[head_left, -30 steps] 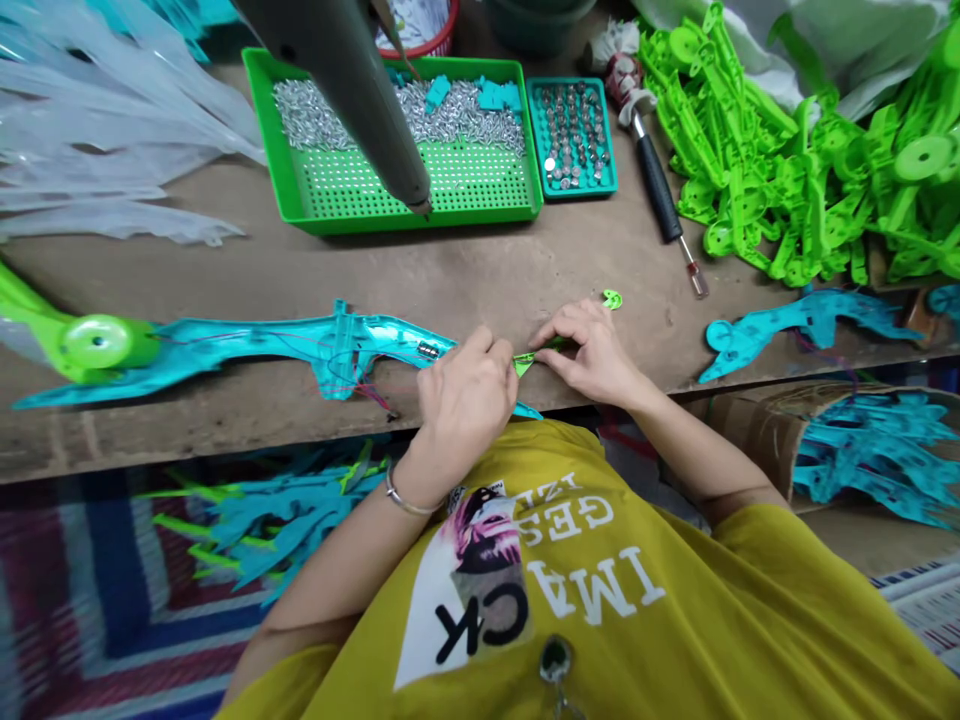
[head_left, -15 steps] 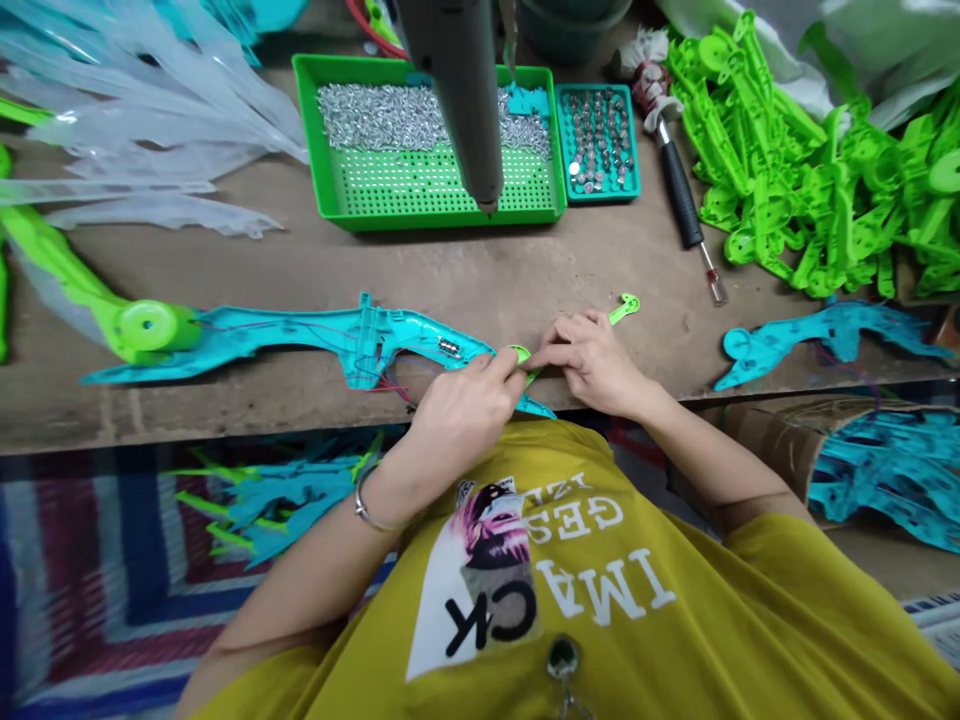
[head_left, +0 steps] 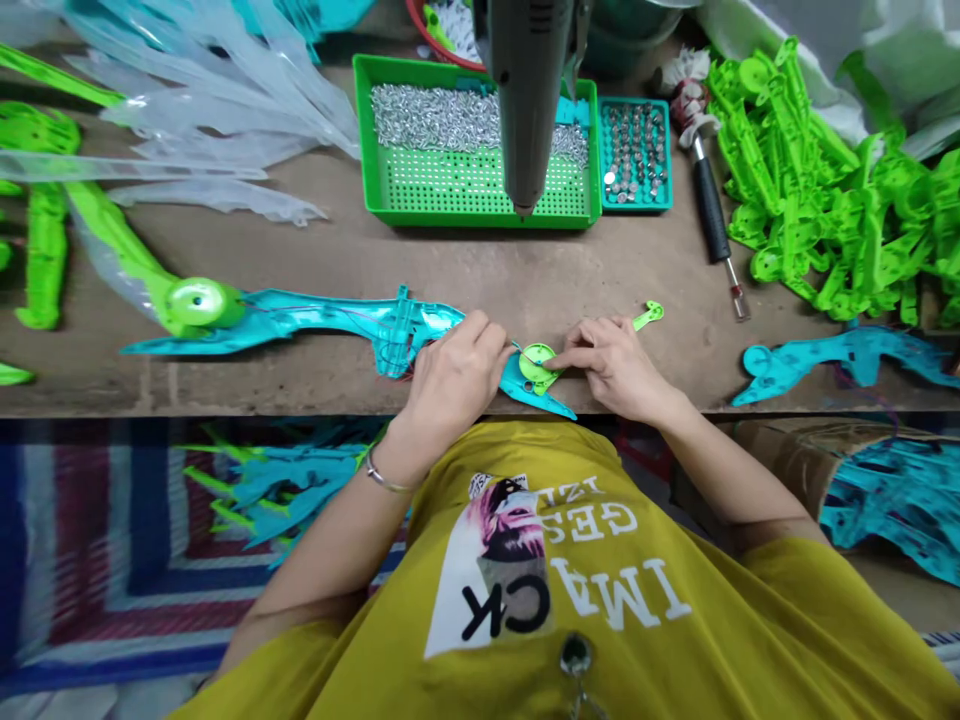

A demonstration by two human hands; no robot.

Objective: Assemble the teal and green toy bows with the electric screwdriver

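Observation:
A long blue plastic bow-shaped shell (head_left: 322,312) lies along the bench's near edge, thin wires running inside it. At its right end sits a lime-green plastic arm with a round hub (head_left: 537,365); its hooked tip sticks out beyond my right hand. My left hand (head_left: 459,372) lies over the shell with fingers pinched together at a thin wire beside the hub. My right hand (head_left: 619,368) is closed over the green arm, its index fingertip at the hub's rim. Another green arm with a round hub (head_left: 199,303) is fitted at the shell's left end.
An electric screwdriver (head_left: 529,130) hangs over a green basket (head_left: 480,218) of screws. Beside it are a blue tray (head_left: 636,205) of small metal pieces and a black-handled screwdriver (head_left: 709,205). Green parts (head_left: 817,190) pile at right; clear plastic pieces (head_left: 225,110) lie at left.
The green hub, mostly covered before, now shows between my hands. My left hand has drawn back left from it. The whole view has shifted slightly.

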